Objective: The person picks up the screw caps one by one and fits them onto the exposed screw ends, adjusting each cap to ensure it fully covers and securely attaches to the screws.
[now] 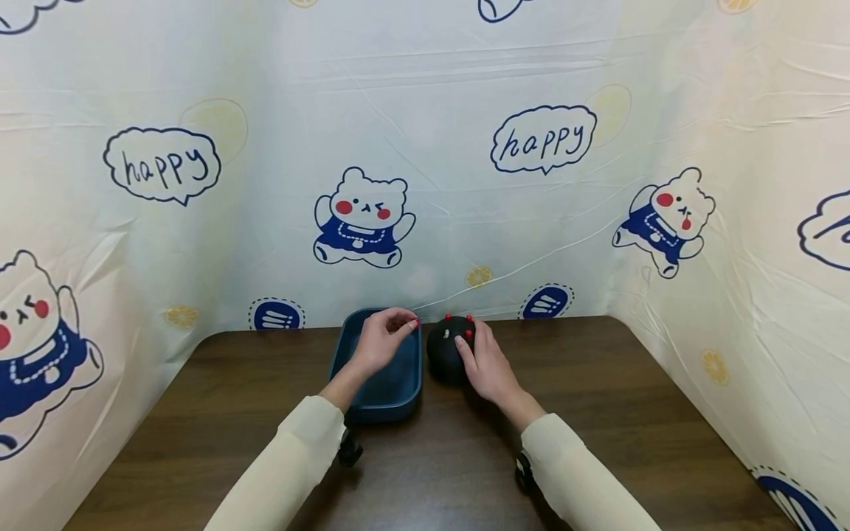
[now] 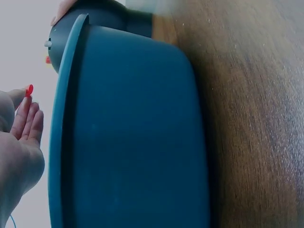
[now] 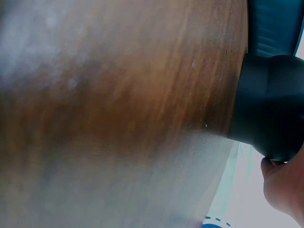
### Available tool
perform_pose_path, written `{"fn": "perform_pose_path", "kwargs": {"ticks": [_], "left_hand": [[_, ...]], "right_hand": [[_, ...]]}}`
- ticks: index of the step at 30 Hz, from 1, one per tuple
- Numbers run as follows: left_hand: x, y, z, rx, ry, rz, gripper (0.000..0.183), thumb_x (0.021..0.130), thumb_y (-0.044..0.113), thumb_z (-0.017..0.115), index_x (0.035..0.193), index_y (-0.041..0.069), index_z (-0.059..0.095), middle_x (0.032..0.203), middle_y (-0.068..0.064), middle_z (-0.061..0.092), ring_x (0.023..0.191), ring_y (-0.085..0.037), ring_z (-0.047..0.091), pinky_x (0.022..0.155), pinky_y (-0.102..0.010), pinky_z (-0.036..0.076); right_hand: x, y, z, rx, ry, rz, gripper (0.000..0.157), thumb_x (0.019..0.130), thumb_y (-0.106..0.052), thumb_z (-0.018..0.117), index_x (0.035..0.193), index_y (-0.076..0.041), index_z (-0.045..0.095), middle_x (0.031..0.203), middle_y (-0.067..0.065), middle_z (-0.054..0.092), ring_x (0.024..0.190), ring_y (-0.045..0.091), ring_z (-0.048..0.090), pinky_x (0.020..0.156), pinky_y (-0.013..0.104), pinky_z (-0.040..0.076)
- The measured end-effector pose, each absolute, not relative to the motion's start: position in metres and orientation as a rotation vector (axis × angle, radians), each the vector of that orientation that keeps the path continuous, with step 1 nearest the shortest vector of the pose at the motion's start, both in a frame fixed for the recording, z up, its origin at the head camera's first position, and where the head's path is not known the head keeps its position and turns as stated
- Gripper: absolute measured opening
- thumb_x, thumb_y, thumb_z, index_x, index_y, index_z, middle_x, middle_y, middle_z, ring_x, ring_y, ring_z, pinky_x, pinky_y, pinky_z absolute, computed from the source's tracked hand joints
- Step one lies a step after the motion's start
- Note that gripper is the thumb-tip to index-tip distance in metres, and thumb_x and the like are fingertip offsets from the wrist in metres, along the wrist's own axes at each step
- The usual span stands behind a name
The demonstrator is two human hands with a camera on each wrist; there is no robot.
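Observation:
My left hand is above the far part of a blue rectangular tub. Its thumb and fingertips pinch a small red piece. Just right of the tub stands a rounded black object on a narrower base, with several small red knobs and a small silvery ridged stub near its top. My right hand grips this black object from the right, thumb on the near side and fingers toward the back. In the right wrist view, the black object's underside hides part of that hand.
Both things stand near the back edge of a brown wooden table. A pale curtain with printed bears and "happy" bubbles hangs right behind that edge and along both sides.

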State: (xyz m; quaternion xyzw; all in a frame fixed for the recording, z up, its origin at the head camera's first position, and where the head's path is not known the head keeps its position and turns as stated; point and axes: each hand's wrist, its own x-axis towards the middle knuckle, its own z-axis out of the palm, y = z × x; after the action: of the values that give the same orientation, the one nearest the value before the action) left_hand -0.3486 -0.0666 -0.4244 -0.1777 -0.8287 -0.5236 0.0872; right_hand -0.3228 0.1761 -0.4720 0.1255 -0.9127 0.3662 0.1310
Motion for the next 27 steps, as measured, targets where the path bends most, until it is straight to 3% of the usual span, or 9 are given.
{"fn": "perform_pose_path", "kwargs": {"ticks": [27], "left_hand": [[-0.344,-0.04,-0.425,-0.608,-2.401,-1.548,0.011,0.099,0.018,0.069,0.108,0.017,0.075,0.102,0.003,0.073,0.092,-0.014,0.067,0.09,-0.038,0.057]], "right_hand": [[-0.323,0.175,-0.472,0.353,-2.661,1.064,0.072,0.107,-0.058,0.034,0.157,-0.007,0.025,0.158,0.017,0.034,0.139,0.033,0.044,0.116,0.054,0.036]]}}
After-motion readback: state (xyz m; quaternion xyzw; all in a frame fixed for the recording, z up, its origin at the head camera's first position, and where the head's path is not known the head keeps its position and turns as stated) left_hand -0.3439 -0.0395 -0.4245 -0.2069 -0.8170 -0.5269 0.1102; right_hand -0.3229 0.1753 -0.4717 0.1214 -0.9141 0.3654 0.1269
